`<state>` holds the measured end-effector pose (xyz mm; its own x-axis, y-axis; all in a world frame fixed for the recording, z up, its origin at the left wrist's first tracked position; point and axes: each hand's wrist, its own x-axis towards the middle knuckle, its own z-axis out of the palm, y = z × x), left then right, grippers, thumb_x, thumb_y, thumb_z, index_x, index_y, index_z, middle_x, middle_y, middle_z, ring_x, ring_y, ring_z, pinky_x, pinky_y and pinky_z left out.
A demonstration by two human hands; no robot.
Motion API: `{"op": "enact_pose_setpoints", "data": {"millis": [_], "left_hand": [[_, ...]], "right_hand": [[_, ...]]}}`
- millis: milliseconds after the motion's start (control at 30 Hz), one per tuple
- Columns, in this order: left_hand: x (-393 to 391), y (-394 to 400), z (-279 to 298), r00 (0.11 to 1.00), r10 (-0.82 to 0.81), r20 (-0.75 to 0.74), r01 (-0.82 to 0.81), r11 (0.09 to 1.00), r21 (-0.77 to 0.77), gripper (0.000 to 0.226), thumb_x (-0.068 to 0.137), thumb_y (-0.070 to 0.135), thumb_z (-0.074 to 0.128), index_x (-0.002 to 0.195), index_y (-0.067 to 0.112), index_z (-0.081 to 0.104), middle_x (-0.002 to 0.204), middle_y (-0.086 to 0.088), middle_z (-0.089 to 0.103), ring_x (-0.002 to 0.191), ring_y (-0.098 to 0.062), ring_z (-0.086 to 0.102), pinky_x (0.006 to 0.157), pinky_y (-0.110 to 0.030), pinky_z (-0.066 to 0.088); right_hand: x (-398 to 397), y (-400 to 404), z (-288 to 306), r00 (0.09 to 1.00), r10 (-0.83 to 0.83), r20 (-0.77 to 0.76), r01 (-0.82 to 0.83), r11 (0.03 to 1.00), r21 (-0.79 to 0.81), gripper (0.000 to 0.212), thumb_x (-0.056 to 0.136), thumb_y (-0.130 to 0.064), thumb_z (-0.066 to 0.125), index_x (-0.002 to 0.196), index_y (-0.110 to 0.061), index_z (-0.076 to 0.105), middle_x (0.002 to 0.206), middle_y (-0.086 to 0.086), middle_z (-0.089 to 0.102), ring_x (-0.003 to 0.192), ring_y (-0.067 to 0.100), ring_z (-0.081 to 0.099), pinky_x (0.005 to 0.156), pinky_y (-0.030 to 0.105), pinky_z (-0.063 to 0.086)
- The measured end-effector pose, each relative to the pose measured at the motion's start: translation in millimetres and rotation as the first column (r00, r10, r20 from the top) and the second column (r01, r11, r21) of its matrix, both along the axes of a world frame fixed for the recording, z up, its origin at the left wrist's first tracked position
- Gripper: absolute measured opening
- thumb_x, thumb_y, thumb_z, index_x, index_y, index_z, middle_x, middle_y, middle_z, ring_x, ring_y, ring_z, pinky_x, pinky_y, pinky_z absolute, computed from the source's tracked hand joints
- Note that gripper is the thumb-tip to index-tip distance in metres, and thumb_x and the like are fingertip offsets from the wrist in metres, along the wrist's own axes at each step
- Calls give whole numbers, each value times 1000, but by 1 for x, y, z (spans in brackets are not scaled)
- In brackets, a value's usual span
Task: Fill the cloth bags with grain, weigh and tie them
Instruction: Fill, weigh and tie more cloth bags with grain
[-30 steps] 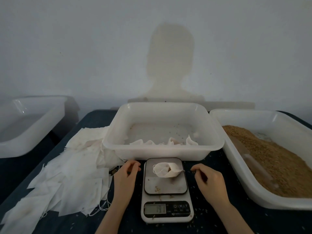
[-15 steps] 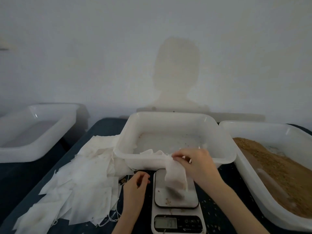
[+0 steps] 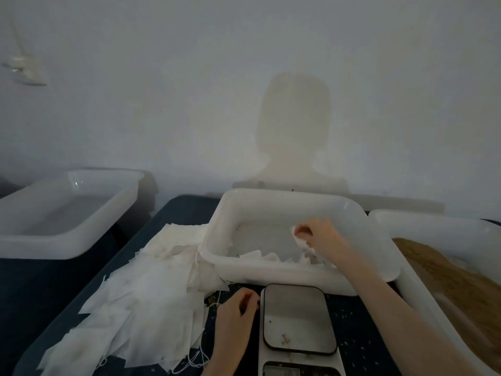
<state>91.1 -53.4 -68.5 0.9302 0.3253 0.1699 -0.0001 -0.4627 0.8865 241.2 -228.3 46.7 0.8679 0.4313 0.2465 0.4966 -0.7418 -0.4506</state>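
My right hand point(image 3: 317, 234) reaches into the middle white tub point(image 3: 273, 275) and pinches a small filled cloth bag point(image 3: 299, 238) above its floor. A few more filled bags point(image 3: 273, 258) lie along the tub's near wall. The scale point(image 3: 298, 321) stands in front of the tub, its platform bare except for a few grains. My left hand point(image 3: 237, 310) rests on the table just left of the scale with its fingers loosely curled, holding nothing I can see. A heap of flat empty cloth bags point(image 3: 141, 302) lies to the left. Brown grain point(image 3: 455, 291) fills the right tub point(image 3: 433, 226).
An empty white tub point(image 3: 65, 213) stands off the table at the far left. Loose grains speckle the dark blue table point(image 3: 357, 332) around the scale. A pale wall rises directly behind the tubs.
My right hand lifted the filled bag off the scale and carried it forward into the middle tub. The left hand stayed beside the scale. The camera tilted upward.
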Motion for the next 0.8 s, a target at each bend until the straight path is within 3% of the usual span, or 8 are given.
{"op": "enact_pose_setpoints", "data": {"millis": [133, 200, 267, 400, 600, 633, 733, 800], "left_hand": [[-1, 0, 0, 999, -41, -7, 42, 998, 38, 22, 91, 21, 57, 75, 36, 59, 66, 9, 63, 59, -2, 55, 59, -15, 42], [-2, 0, 1, 998, -58, -13, 59, 996, 65, 23, 92, 24, 57, 74, 39, 56, 70, 13, 63, 63, -4, 56, 62, -15, 42], [-2, -1, 3, 997, -70, -31, 73, 991, 110, 23, 92, 28, 55, 73, 41, 54, 70, 16, 62, 69, 0, 57, 65, -13, 43], [-6, -1, 8, 998, -67, -17, 69, 972, 225, 11, 94, 33, 50, 87, 40, 53, 75, 20, 56, 74, 3, 53, 69, -10, 39], [-24, 10, 25, 986, 101, 136, -149, 899, 412, 9, 92, 27, 56, 95, 25, 64, 85, 13, 61, 76, -2, 53, 65, -12, 40], [-29, 15, 28, 983, 138, 120, -179, 861, 476, 7, 91, 29, 57, 94, 26, 62, 86, 13, 60, 76, -3, 52, 62, -13, 39], [-46, 40, 36, 955, 274, -113, -148, 770, 620, 14, 92, 42, 49, 98, 29, 51, 92, 14, 47, 83, -4, 43, 64, -16, 35], [-56, 59, 39, 907, 356, -226, -111, 718, 687, 20, 92, 45, 49, 98, 26, 47, 90, 11, 42, 84, -6, 40, 68, -18, 36]], "right_hand": [[11, -1, -24, 983, 29, -184, -81, 955, -284, 13, 90, -10, 63, 98, -9, 74, 101, 8, 71, 84, 16, 64, 71, 21, 47], [12, -1, -27, 981, 27, -193, -99, 922, -375, 16, 90, -15, 62, 101, -15, 74, 105, 2, 71, 92, 12, 63, 81, 21, 46], [12, 2, -25, 986, -14, -167, -49, 929, -367, 18, 91, -20, 60, 103, -18, 74, 108, -1, 71, 99, 14, 63, 89, 26, 47], [3, 9, -13, 996, -81, -39, 62, 932, -356, 20, 93, -30, 54, 101, -28, 72, 108, -6, 69, 97, 16, 62, 83, 30, 49], [-35, 24, 0, 994, 79, 70, -59, 966, -252, 20, 96, -36, 52, 100, -30, 71, 95, -18, 65, 72, -4, 48, 69, 20, 41], [-43, 27, 0, 990, 112, 84, -90, 969, -231, 19, 96, -36, 53, 98, -31, 71, 89, -21, 63, 67, -6, 46, 66, 17, 37], [-64, 33, -5, 980, 182, 83, -165, 971, -172, 17, 94, -35, 56, 97, -32, 72, 71, -28, 51, 59, -10, 45, 59, 11, 31], [-76, 37, -9, 976, 201, 82, -185, 969, -165, 17, 94, -37, 54, 96, -35, 71, 73, -26, 54, 63, -10, 48, 60, 12, 32]]}}
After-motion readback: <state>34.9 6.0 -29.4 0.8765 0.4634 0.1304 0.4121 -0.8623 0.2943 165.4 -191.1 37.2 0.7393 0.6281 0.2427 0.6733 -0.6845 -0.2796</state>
